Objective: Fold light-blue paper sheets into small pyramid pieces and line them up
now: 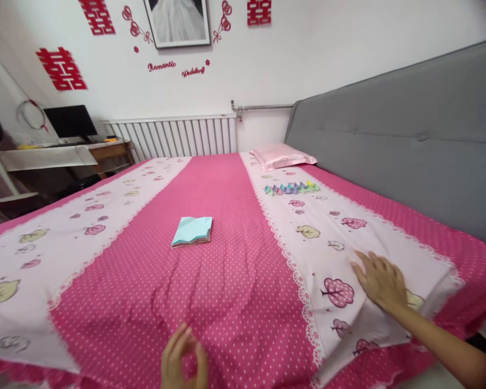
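Note:
My right hand (381,280) lies palm down on the white tree-print strip of the bedspread (235,281), fingers stretched out. At the near edge of the bed is my left hand (183,361), its fingers loosely curved and the thumb apart, with nothing between them. A small stack of square paper (192,230), light blue on top with wavy edges, rests on the pink dotted part, beyond my left hand. Farther off on the right, small folded-paper pieces (292,188) in blue, purple, green and yellow stand in a row, touching neither hand.
A pink pillow (281,156) lies by the grey padded headboard (409,129). Behind the bed are a white radiator (178,136) and a wall with red decorations and a framed picture (180,22). A desk (60,156) with a monitor (71,122) stands at the left.

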A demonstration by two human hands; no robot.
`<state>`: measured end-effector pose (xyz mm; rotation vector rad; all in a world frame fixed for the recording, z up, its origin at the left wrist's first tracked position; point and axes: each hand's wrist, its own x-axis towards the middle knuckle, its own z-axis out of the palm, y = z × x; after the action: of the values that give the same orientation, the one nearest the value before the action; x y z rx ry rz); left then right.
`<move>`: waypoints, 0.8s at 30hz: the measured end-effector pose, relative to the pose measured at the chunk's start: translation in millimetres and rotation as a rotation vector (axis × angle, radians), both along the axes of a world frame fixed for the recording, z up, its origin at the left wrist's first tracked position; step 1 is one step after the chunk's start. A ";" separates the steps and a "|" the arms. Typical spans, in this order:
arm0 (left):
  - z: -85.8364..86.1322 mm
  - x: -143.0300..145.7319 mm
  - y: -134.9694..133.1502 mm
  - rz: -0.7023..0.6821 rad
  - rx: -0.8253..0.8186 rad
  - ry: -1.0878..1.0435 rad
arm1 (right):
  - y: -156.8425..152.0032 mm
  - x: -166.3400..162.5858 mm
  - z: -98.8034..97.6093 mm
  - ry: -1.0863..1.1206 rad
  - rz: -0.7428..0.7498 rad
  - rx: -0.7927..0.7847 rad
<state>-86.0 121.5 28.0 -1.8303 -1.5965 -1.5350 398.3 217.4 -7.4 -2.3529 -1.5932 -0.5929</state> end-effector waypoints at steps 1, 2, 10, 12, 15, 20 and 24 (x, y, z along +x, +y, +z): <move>10.5 -7.4 19.9 0.020 0.042 0.053 | -0.6 -0.6 0.9 0.004 -0.001 -0.008; 22.1 -13.2 40.8 0.073 0.076 0.075 | -1.4 -1.5 2.1 0.007 -0.005 -0.012; 79.3 -12.4 189.4 0.099 -0.112 0.120 | -5.4 -3.9 6.0 -0.003 -0.011 -0.063; 76.9 -8.5 215.9 0.048 -0.176 0.122 | -5.4 -2.7 4.1 -0.008 -0.002 -0.046; 66.8 -5.4 244.0 -0.031 -0.279 0.068 | -5.4 -2.6 2.3 -0.005 0.011 -0.012; 47.7 -7.9 259.0 -0.055 -0.299 0.073 | -4.8 -4.2 1.0 0.044 0.032 0.025; 39.8 -10.9 256.0 -0.018 -0.300 0.047 | -4.2 -4.2 0.9 0.126 0.070 0.065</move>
<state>-96.9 377.5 67.8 -2.0186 -1.8764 -1.3048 394.0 213.2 -6.5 -2.2307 -1.5697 -0.4642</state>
